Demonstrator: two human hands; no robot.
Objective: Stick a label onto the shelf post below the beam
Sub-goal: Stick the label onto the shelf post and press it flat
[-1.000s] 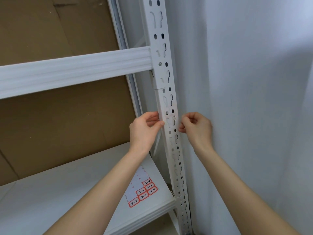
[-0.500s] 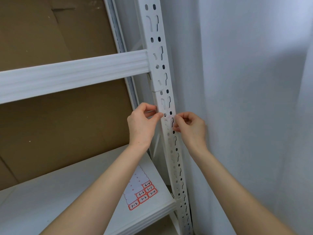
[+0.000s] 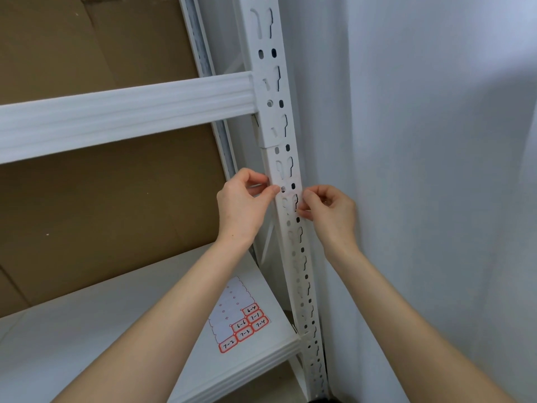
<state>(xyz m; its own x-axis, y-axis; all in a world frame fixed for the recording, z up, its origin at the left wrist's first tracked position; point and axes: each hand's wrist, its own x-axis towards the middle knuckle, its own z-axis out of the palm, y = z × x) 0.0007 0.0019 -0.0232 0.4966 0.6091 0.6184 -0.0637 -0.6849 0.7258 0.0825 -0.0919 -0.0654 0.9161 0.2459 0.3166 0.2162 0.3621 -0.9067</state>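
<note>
Both hands have slid up the post (image 3: 302,286), nearer the beam (image 3: 130,114). The left hand (image 3: 241,205) at 9 o'clock and the right hand (image 3: 331,213) at 3 pinch the label (image 3: 290,200); it looks almost stuck on.

One head-worn camera looks forward and slightly down, close up on the shelf post (image 3: 291,238) running 12 to 6 o'clock.

White shelf post (image 3: 286,170), dotted with dark slots and round holes; beam (image 3: 125,112) white, ribbed. Label sheet (image 3: 239,318) white, its labels red-bordered with black handwriting. Backing cardboard (image 3: 101,205) plain brown, wall (image 3: 421,141) pale grey.
</note>
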